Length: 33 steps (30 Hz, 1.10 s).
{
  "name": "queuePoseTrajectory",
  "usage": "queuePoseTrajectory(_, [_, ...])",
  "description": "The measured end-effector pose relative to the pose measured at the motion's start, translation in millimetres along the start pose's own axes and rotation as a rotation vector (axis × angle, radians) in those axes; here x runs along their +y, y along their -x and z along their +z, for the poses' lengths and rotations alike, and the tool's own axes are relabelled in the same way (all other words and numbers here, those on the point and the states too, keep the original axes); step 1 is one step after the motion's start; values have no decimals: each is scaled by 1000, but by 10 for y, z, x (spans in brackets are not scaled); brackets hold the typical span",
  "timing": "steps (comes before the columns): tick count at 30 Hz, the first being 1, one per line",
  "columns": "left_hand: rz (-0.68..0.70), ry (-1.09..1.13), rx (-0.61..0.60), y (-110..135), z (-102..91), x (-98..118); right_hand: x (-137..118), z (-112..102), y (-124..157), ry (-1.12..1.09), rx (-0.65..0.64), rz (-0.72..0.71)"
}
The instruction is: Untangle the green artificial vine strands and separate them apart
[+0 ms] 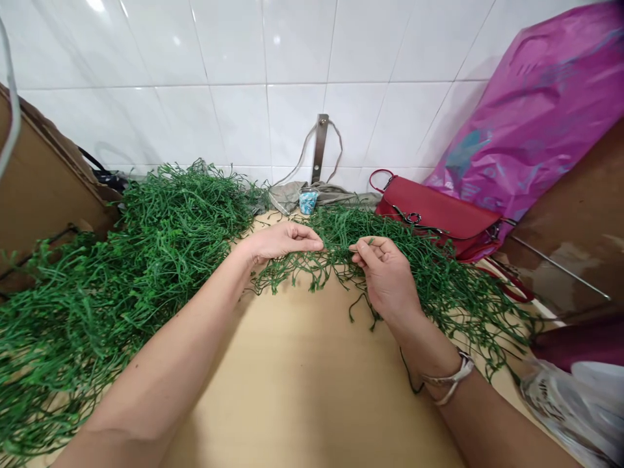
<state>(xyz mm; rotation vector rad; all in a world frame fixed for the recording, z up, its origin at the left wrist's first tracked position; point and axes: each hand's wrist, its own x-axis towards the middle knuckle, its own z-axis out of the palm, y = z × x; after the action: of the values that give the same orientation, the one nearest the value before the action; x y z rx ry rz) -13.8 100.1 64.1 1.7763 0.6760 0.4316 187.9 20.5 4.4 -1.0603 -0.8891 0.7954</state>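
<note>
A tangle of thin green plastic stems (pixel 419 260) lies spread over the far middle and right of a pale wooden table (pixel 302 383). My left hand (pixel 283 242) pinches stems at the tangle's near edge, fingers pressed together. My right hand (pixel 385 273) is closed on stems a short way to the right, thumb on top. A bracelet sits on my right wrist. A much larger heap of the same green stems (pixel 112 279) covers the left of the table.
A red handbag (pixel 439 211) and a magenta plastic bag (pixel 536 110) lean at the back right. A grey cloth bag (pixel 292 194) with a small blue-patterned cup (pixel 307 201) sits against the white tiled wall. Cardboard (pixel 43 175) stands at the left. Clear plastic bags (pixel 575 403) lie at the lower right.
</note>
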Motion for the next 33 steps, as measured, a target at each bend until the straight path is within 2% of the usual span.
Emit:
queuePoseTrajectory(3, [18,-20,45,-27,-36,-78,22,-23,-20,44,17,-42])
queuePoseTrajectory(5, [32,-35,61,-51,-55,-126,30,-48,-30,166,66,-130])
queuePoseTrajectory(7, [50,-44,73,-72,-69,-162,17,-77,-31,380,138,-299])
queuePoseTrajectory(9, [67,-49,85,-87,-76,-183,-19,-101,-17,605,176,-529])
queuePoseTrajectory(13, [74,-83,95,-88,-72,-180,-103,-102,46,899,67,-946])
queuePoseTrajectory(16, [88,-95,72,-73,-55,-150,-115,-84,80,1049,-51,-1109])
queuePoseTrajectory(18, [91,-107,57,-63,-43,-129,-101,-82,78,1114,-81,-1143])
queuePoseTrajectory(20, [83,-131,48,-56,-38,-117,-86,-90,65,1135,-62,-1118])
queuePoseTrajectory(22, [75,-157,45,-55,-41,-118,-83,-100,54,1130,-45,-1054])
queuePoseTrajectory(28, [40,-194,26,-82,-65,-184,-116,-76,90,1124,-98,-850])
queuePoseTrajectory(33, [-3,-61,-58,-118,8,-277,-105,-60,99,1158,-100,-871])
